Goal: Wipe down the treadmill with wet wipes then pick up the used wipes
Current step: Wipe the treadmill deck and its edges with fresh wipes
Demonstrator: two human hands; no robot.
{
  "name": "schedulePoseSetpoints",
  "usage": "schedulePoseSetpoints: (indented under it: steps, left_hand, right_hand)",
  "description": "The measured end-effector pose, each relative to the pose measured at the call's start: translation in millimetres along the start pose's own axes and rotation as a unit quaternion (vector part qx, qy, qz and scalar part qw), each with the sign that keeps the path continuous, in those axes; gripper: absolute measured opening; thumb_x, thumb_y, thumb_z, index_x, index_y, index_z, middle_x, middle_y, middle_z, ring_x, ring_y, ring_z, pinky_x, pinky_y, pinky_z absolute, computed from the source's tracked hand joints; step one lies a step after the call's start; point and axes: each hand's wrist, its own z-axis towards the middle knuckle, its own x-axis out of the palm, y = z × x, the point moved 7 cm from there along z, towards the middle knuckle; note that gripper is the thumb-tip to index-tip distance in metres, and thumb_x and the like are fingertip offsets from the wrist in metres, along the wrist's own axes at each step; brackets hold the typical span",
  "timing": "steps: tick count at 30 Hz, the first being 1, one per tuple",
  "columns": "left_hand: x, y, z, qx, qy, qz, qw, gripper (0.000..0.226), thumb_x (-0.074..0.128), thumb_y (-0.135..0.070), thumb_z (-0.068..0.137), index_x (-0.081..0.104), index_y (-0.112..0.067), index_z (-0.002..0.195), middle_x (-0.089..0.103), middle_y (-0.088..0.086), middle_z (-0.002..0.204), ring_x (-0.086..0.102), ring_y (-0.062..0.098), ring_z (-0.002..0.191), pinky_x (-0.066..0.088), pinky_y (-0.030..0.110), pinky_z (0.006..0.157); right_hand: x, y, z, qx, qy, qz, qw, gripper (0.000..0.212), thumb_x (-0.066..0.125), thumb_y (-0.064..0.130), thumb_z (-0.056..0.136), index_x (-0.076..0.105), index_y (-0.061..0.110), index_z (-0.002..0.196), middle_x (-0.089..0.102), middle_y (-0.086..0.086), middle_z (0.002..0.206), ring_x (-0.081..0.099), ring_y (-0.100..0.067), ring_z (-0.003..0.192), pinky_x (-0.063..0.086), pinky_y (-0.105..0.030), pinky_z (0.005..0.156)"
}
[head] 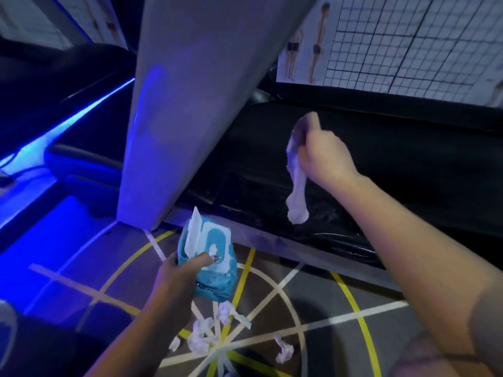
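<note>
My right hand grips a white wet wipe that hangs down in a long strip over the black treadmill belt. My left hand holds a blue pack of wet wipes with its white flap lid standing open, above the floor in front of the treadmill. Several crumpled used wipes lie on the floor below the pack, and one more used wipe lies a little to the right. The belt looks wet and shiny near its front edge.
A wide grey upright of the treadmill rises at the centre left. Blue-lit floor and dark equipment lie to the left. A grid poster with body figures hangs behind. Yellow and white floor lines cross below.
</note>
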Motion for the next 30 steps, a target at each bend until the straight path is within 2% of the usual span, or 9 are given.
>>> schedulePoseSetpoints:
  steps: [4, 7, 10, 11, 13, 16, 21, 26, 30]
  left_hand:
    - [-9, 1, 6, -0.009, -0.001, -0.045, 0.999, 0.039, 0.070, -0.002, 0.087, 0.069, -0.003, 0.126, 0.077, 0.023, 0.114, 0.074, 0.043, 0.103, 0.057, 0.047, 0.089]
    - [-11, -6, 8, 0.000, 0.003, -0.049, 0.999, 0.051, 0.075, -0.007, 0.074, 0.070, -0.004, 0.125, 0.077, 0.022, 0.113, 0.075, 0.040, 0.097, 0.061, 0.044, 0.081]
    - [-17, -9, 11, 0.004, 0.000, -0.054, 0.999, 0.055, 0.074, -0.011, 0.068, 0.071, -0.004, 0.123, 0.077, 0.023, 0.112, 0.076, 0.038, 0.092, 0.063, 0.042, 0.073]
    - [-19, -10, 12, 0.005, -0.002, -0.058, 0.998, 0.052, 0.074, -0.009, 0.070, 0.071, -0.003, 0.122, 0.076, 0.024, 0.112, 0.076, 0.038, 0.092, 0.064, 0.042, 0.072]
    - [-22, -11, 14, 0.005, -0.005, -0.057, 0.998, 0.051, 0.074, -0.008, 0.070, 0.072, -0.003, 0.121, 0.076, 0.025, 0.112, 0.076, 0.038, 0.090, 0.064, 0.041, 0.070]
    - [-24, -12, 15, -0.004, -0.011, -0.046, 0.999, 0.047, 0.076, -0.006, 0.073, 0.073, -0.002, 0.120, 0.077, 0.025, 0.109, 0.076, 0.038, 0.086, 0.063, 0.041, 0.067]
    - [-28, -11, 20, -0.033, -0.038, -0.027, 0.998, 0.027, 0.067, 0.001, 0.091, 0.072, -0.005, 0.116, 0.079, 0.019, 0.101, 0.078, 0.036, 0.085, 0.061, 0.035, 0.066]
    - [-26, -13, 20, -0.031, -0.046, -0.017, 0.998, 0.027, 0.069, 0.001, 0.089, 0.073, -0.007, 0.115, 0.080, 0.018, 0.098, 0.078, 0.037, 0.086, 0.059, 0.040, 0.076]
    - [-26, -16, 15, -0.037, -0.042, -0.015, 0.998, 0.026, 0.069, 0.000, 0.090, 0.073, -0.009, 0.114, 0.080, 0.015, 0.097, 0.079, 0.035, 0.085, 0.059, 0.039, 0.077]
  right_hand:
    - [23, 22, 31, 0.032, -0.026, 0.076, 0.996, 0.026, 0.045, 0.022, 0.100, 0.037, 0.014, 0.123, 0.064, -0.016, 0.094, 0.062, -0.039, 0.082, 0.046, -0.043, 0.070]
    - [32, 22, 51, 0.109, -0.074, 0.116, 0.985, 0.026, 0.040, 0.023, 0.102, 0.037, 0.014, 0.126, 0.067, -0.020, 0.107, 0.063, -0.039, 0.092, 0.044, -0.042, 0.077]
    - [40, 22, 57, 0.118, -0.118, 0.199, 0.966, 0.016, 0.038, 0.027, 0.104, 0.044, 0.028, 0.119, 0.069, -0.004, 0.095, 0.062, -0.028, 0.080, 0.040, -0.034, 0.070]
    - [48, 23, 54, 0.115, -0.102, 0.244, 0.958, 0.015, 0.038, 0.029, 0.104, 0.046, 0.042, 0.107, 0.069, 0.008, 0.086, 0.062, -0.019, 0.075, 0.039, -0.031, 0.068]
    - [72, 30, 41, 0.087, -0.036, 0.304, 0.948, 0.022, 0.043, 0.029, 0.102, 0.046, 0.046, 0.089, 0.067, 0.015, 0.075, 0.061, -0.002, 0.066, 0.041, -0.027, 0.061]
    - [115, 43, 13, -0.030, 0.080, 0.246, 0.965, 0.021, 0.059, 0.016, 0.089, 0.042, 0.024, 0.100, 0.069, 0.005, 0.082, 0.068, -0.018, 0.071, 0.057, -0.035, 0.067]
    - [180, 22, -22, -0.014, 0.201, 0.214, 0.956, 0.006, 0.039, 0.019, 0.102, 0.041, 0.022, 0.097, 0.071, 0.005, 0.077, 0.069, -0.013, 0.071, 0.059, -0.041, 0.075]
    - [194, 9, -19, 0.073, 0.124, 0.278, 0.950, 0.016, 0.043, 0.026, 0.106, 0.046, 0.011, 0.106, 0.065, -0.009, 0.084, 0.063, -0.021, 0.069, 0.052, -0.039, 0.064]
    - [195, -2, 6, 0.173, 0.055, 0.356, 0.917, 0.006, 0.044, 0.019, 0.104, 0.048, 0.014, 0.104, 0.057, 0.000, 0.091, 0.058, -0.014, 0.079, 0.048, -0.026, 0.060]
